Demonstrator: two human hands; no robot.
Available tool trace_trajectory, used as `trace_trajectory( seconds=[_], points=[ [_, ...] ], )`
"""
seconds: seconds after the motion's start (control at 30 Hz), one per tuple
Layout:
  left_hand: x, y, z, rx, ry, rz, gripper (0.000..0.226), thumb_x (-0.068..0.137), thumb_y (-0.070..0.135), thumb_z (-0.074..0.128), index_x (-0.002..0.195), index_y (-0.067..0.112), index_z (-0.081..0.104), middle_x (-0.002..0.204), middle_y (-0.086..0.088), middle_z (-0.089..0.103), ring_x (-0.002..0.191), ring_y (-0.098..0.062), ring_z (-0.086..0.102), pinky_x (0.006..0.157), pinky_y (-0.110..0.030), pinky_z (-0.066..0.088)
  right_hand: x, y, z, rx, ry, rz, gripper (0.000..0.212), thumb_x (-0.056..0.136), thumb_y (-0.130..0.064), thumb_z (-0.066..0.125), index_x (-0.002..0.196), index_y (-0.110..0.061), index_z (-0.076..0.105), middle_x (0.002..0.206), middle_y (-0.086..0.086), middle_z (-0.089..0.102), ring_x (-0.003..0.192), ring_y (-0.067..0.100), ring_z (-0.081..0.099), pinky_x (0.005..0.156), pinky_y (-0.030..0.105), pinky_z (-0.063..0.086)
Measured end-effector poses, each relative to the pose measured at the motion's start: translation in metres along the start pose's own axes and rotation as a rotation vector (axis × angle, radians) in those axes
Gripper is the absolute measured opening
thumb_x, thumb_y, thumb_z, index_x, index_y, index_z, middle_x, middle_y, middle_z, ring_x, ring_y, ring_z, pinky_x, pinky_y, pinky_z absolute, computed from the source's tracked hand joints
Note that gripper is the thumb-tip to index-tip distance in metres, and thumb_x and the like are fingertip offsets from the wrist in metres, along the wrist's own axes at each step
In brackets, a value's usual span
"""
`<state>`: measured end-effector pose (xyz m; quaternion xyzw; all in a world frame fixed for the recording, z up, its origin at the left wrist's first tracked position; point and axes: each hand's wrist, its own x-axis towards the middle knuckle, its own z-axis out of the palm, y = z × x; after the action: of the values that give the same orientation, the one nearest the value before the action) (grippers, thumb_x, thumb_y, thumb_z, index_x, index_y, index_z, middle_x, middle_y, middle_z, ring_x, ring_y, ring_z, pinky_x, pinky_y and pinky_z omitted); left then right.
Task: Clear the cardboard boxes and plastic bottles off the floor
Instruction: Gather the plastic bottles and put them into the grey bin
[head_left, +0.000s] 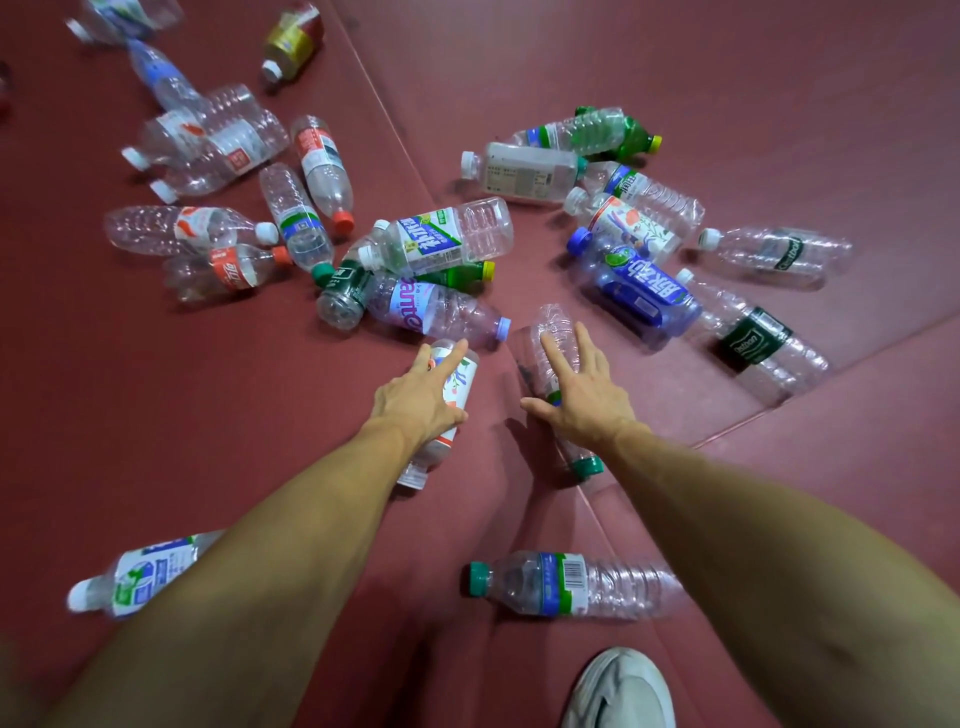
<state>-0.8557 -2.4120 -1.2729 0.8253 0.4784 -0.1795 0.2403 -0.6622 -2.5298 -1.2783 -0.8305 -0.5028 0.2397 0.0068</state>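
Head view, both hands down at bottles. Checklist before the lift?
1. Left hand grips flowered bottle: ok, thumb and fingers close round it.
2. Right hand grips green-capped bottle: not ok, fingers lie straight and spread over it.
3. Flowered bottle clear of purple-capped bottle: cannot tell, they lie close.
4. Drop-off bin or bag in view: not ok, none visible.
5. Shoe clear of barcode bottle: ok, apart.
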Motion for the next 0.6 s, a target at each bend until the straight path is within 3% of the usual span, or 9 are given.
trace_trajectory(
  seconds=[0.2,0.43,0.6],
  points=[
    [-0.002,0.001,-0.001,0.003,-0.001,-0.002,0.095,0.086,0.049,0.068,0.152,0.057,0.0,0.168,0.003,0.001,0.132,-0.038,0.05,0.102,-0.043,0.042,0.0,0.002,0.003,0.045,-0.027,-0.004,0.073,0.098,-0.059,0.045,0.159,-0.041,0.008,0.167,-0.001,-0.016,0.152,0.026,0.014,0.107,0.05,0.042],
    [-0.001,0.0,0.0,-0.021,0.004,0.003,0.096,0.086,0.05,0.069,0.152,0.057,0.0,0.168,0.002,0.001,0.133,-0.037,0.049,0.102,-0.043,0.041,-0.002,0.0,0.001,0.042,-0.049,-0.027,0.08,0.096,-0.041,0.059,0.159,-0.039,0.01,0.166,-0.004,-0.017,0.148,0.025,0.027,0.101,0.044,0.046],
    [-0.002,-0.001,-0.001,-0.039,0.007,-0.001,0.096,0.085,0.05,0.069,0.151,0.059,0.001,0.168,0.003,0.001,0.133,-0.037,0.049,0.101,-0.042,0.042,-0.001,-0.008,0.0,0.02,-0.052,-0.007,0.082,0.095,-0.038,0.06,0.159,-0.037,0.01,0.166,-0.002,-0.018,0.149,0.026,0.024,0.103,0.043,0.044]
  ],
)
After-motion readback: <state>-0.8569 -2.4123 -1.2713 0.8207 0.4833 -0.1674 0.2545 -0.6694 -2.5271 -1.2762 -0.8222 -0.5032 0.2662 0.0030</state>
